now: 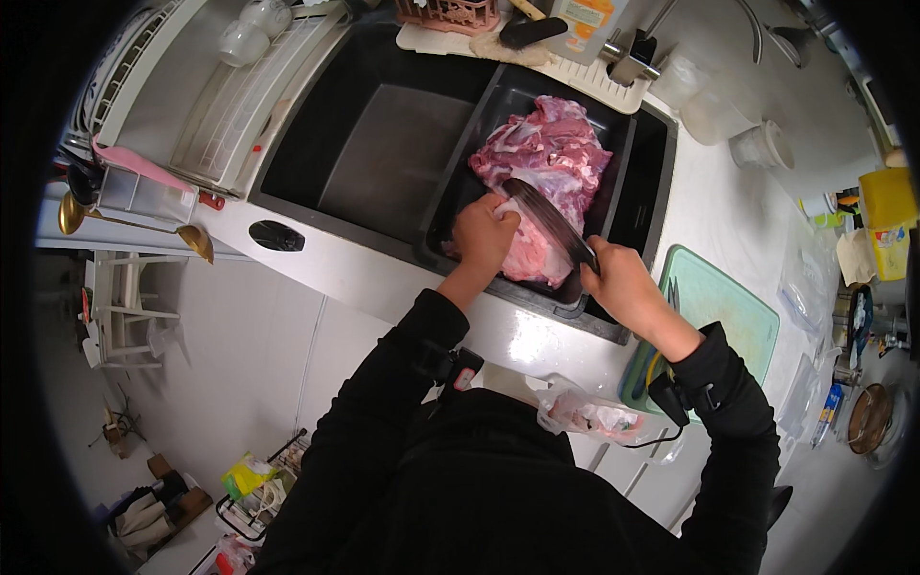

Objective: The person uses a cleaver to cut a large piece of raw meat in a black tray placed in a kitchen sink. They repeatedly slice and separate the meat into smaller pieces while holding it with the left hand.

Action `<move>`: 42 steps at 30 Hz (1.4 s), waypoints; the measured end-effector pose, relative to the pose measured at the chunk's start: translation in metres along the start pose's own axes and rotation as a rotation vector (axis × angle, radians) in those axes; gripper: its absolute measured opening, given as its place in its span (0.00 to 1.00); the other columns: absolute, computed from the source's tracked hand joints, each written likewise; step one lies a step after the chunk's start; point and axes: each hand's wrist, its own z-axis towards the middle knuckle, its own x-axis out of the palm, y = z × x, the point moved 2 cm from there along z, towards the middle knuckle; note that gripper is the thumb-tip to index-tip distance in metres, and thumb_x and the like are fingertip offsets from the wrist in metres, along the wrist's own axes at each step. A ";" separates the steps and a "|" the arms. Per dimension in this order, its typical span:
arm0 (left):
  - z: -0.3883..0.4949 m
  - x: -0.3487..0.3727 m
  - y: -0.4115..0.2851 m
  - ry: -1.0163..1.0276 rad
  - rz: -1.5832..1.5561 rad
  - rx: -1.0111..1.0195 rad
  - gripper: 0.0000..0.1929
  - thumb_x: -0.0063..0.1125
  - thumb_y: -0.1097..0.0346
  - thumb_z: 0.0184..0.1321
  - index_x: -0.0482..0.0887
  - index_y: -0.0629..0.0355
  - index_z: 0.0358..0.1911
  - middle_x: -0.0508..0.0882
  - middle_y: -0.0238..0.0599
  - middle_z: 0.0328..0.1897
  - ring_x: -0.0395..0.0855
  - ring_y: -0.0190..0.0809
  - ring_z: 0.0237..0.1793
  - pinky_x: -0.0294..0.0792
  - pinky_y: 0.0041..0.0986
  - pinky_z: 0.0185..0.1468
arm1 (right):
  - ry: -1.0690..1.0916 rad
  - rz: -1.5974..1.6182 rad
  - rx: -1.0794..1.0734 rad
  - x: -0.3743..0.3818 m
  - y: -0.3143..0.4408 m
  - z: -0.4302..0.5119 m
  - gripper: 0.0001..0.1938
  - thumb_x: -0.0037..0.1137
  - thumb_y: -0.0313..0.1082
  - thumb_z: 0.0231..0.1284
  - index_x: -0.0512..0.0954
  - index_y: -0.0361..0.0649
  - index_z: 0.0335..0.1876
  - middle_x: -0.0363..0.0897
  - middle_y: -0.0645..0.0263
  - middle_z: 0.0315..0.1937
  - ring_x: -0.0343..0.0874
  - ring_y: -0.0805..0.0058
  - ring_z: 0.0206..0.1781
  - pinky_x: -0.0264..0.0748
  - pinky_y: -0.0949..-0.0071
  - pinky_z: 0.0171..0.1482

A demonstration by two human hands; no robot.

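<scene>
A large slab of raw meat (pixel 557 154) lies in a dark rectangular basin (pixel 449 190) set over the right part of the black sink. In my right hand (pixel 632 291) is the dark handle of a kitchen knife (pixel 544 215). Its long blade slants up and left across the pale, fatty end of the meat; how deep the edge sits is hidden. My left hand (pixel 485 233) pinches the fatty part just left of the blade, fingers close to it. Both forearms wear black sleeves with straps and small devices.
Right of the sink lies a green cutting board (pixel 726 316) with scissors partly on it. The faucet (pixel 636 57) stands behind, near a cream drain tray (pixel 604 86). A dish rack (pixel 237 108) with cups is at left. A plastic bag (pixel 586 413) hangs at the counter front.
</scene>
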 end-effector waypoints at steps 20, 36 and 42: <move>-0.017 -0.012 -0.004 0.301 -0.601 -0.341 0.04 0.56 0.78 0.47 0.83 0.68 0.27 0.79 0.28 0.22 0.72 0.24 0.22 0.62 0.18 0.26 | 0.195 0.024 -0.072 -0.006 -0.023 0.033 0.10 0.53 0.27 0.50 0.74 0.33 0.38 0.68 0.49 0.18 0.65 0.62 0.20 0.68 0.69 0.29; -0.045 -0.058 -0.040 0.183 0.060 0.293 0.02 0.56 0.72 0.40 0.77 0.60 0.18 0.76 0.38 0.18 0.74 0.41 0.22 0.66 0.30 0.28 | 0.134 0.248 0.198 -0.056 -0.013 0.005 0.07 0.49 0.28 0.57 0.73 0.35 0.39 0.64 0.70 0.13 0.62 0.82 0.13 0.61 0.78 0.19; -0.029 -0.044 -0.033 0.227 0.235 0.476 0.14 0.68 0.60 0.39 0.75 0.59 0.15 0.74 0.39 0.15 0.72 0.44 0.23 0.65 0.34 0.29 | 0.108 0.434 0.328 -0.051 -0.011 -0.004 0.09 0.47 0.28 0.59 0.73 0.36 0.43 0.63 0.73 0.14 0.61 0.86 0.13 0.59 0.81 0.17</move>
